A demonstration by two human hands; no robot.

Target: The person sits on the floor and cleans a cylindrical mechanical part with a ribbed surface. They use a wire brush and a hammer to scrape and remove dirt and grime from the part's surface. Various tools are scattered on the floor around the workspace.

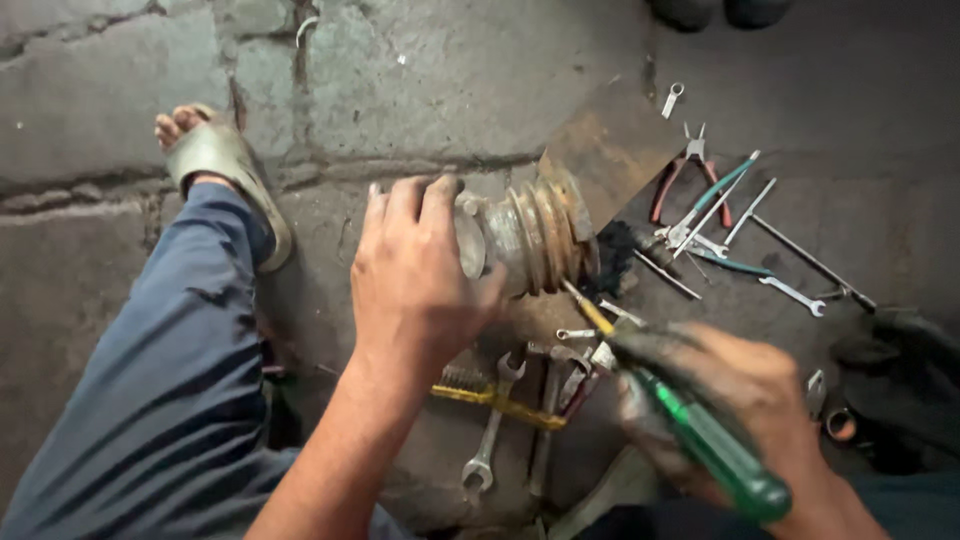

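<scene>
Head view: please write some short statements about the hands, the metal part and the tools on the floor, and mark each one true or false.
1. The left hand grips a round metal part with grooves. True.
2. The right hand holds a hammer. False: it holds a screwdriver with a green handle.
3. The screwdriver tip points toward the metal part. True.
4. Pliers with red handles lie on the floor to the right of the part. True.
5. The wrenches below the part hang on a wall rack. False: they lie loose on the concrete floor.
6. The person's foot is bare. False: it wears a sandal.
</scene>
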